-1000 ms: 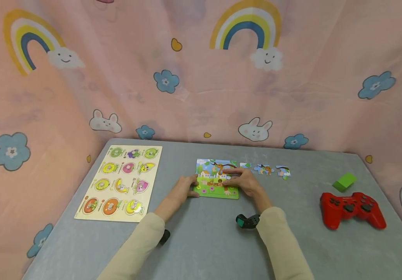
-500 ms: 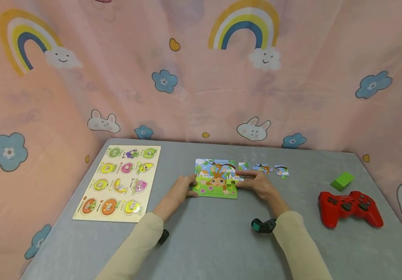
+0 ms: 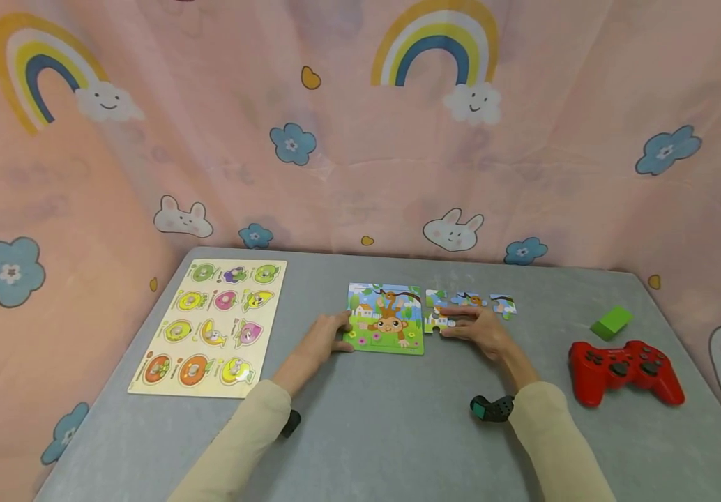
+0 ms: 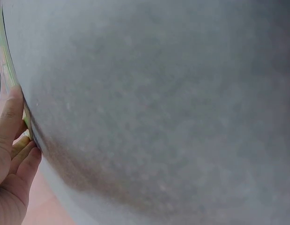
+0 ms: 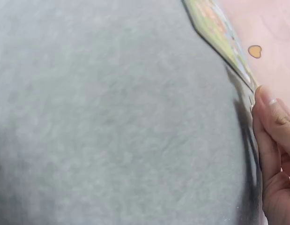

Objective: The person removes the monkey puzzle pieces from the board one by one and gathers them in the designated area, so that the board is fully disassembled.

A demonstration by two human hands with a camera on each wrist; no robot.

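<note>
Three loose pieces [image 3: 468, 299] right of center could be knocked askew if the right hand [image 3: 484, 331], pinching a fourth piece [image 3: 434, 321], brushes them; mid-frame, the left hand [image 3: 320, 339] grips the monkey puzzle [image 3: 387, 319] by its left edge.

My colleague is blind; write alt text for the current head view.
A person's left hand grips the left edge of a monkey puzzle board on a gray table while the right hand pinches a loose puzzle piece beside the board. More pieces lie beyond; a fruit board sits left, a green block and red controller right.
</note>
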